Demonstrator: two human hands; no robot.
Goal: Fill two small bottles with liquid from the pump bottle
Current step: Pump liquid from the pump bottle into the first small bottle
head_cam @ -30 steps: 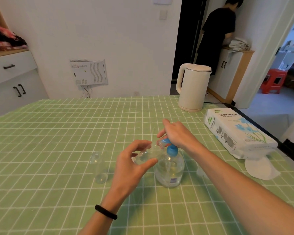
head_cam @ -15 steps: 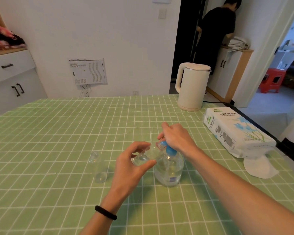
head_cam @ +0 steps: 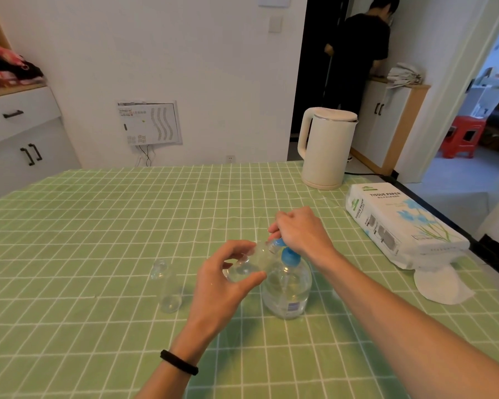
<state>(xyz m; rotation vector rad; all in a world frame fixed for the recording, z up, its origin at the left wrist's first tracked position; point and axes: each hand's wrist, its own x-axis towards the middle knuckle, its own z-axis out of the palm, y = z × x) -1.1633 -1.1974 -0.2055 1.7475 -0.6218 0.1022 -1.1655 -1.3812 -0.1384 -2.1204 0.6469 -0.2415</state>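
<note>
Head view: compared with a second ago, the right hand now has its forefinger folded down with the others instead of lifted. Its grip is curled over the blue pump head, and the hands and bottles sit in much the same places as before. The left hand has its grip closed on a clear small bottle, with the thumb on the near side and the fingers on the far side. This bottle is held off the desk and tilted. Its long axis runs from the base, low and to the left inside the hand, up and away to the right. Its open mouth points at the pump's nozzle and touches it or sits just beside it. A little clear liquid pools at the low end. The pump bottle stands upright on the green checked cloth, just right of the left hand and partly filled. The second small bottle stands upright to the left of that hand, apart from it. A white kettle and a tissue pack lie farther to the right.
</note>
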